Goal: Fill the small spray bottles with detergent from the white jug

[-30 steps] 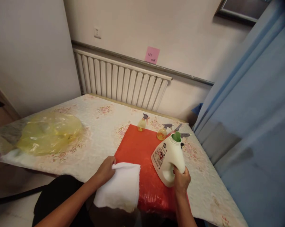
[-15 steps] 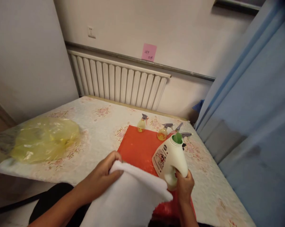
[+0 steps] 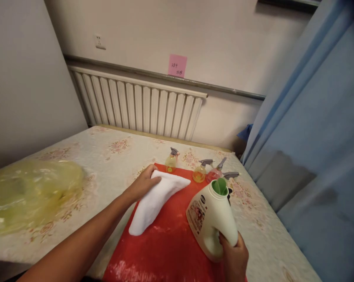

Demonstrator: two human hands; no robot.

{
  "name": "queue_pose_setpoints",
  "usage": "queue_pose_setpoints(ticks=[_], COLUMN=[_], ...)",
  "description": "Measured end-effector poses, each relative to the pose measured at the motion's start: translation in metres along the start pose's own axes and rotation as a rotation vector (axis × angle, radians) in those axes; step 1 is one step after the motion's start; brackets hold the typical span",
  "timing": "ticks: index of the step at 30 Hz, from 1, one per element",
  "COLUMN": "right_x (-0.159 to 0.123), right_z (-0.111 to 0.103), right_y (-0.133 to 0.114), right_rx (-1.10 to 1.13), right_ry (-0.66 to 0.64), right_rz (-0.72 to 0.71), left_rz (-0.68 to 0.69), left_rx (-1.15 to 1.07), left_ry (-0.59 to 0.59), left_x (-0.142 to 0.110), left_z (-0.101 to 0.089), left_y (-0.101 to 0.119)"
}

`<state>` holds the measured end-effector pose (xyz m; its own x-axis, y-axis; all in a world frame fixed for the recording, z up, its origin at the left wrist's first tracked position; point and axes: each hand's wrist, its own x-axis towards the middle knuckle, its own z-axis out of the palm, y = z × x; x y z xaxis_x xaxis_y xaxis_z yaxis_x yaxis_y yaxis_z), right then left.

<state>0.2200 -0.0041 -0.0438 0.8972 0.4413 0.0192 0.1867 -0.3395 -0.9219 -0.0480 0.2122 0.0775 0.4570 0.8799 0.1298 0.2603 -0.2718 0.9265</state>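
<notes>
White cloth [image 3: 155,203] in left hand [image 3: 146,183], pale jug [image 3: 213,223] in right hand [image 3: 236,254], both at the red sheet [image 3: 173,239].
Left fingers pinch the cloth by its upper end, near the sheet's far left corner; the cloth slants down over the sheet's left side. Right fingers wrap the jug's handle; jug tilted over the sheet's right side, mouth uncapped, green piece [image 3: 220,186] inside; contact with the sheet cannot be told. Beyond the jug, toward the far edge of the table [image 3: 126,166]: yellow spray bottle [image 3: 170,163], orange spray bottle [image 3: 199,174], pink spray bottle [image 3: 214,174], plus a grey spray head [image 3: 231,175], its bottle hidden. Yellow plastic bag [image 3: 38,194] at the table's left side.
</notes>
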Motion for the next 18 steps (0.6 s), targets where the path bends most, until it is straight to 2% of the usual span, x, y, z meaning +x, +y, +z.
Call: queue_pose_setpoints(ticks=[2, 3, 4, 8, 10, 12, 16, 18], right_x=[0.002, 0.003, 0.004, 0.007, 0.008, 0.009, 0.007, 0.005], right_z=[0.0, 0.0, 0.0, -0.001, -0.001, 0.001, 0.005, 0.006], right_y=[0.006, 0.009, 0.011, 0.017, 0.019, 0.022, 0.027, 0.026], right_rx=[-0.015, -0.021, -0.026, -0.04, -0.05, -0.063, -0.103, -0.119], right_ry=[-0.027, -0.03, -0.033, -0.027, -0.016, 0.01, 0.106, 0.121], right_rz=[0.037, 0.045, 0.049, 0.039, 0.048, 0.054, 0.013, 0.009], left_rz=[-0.035, -0.051, -0.075, -0.15, -0.131, -0.066, 0.077, 0.107], left_rx=[-0.014, 0.054, 0.184, 0.402, 0.516, 0.621, 0.776, 0.831], left_ry=[-0.027, -0.019, 0.005, 0.142, 0.177, 0.161, 0.006, -0.045], left_x=[0.024, 0.037, 0.05, 0.091, 0.098, 0.097, 0.081, 0.072], left_z=[-0.002, -0.003, -0.005, -0.002, 0.012, 0.035, 0.084, 0.1], left_y=[-0.013, -0.022, -0.031, -0.075, -0.096, -0.115, -0.15, -0.165])
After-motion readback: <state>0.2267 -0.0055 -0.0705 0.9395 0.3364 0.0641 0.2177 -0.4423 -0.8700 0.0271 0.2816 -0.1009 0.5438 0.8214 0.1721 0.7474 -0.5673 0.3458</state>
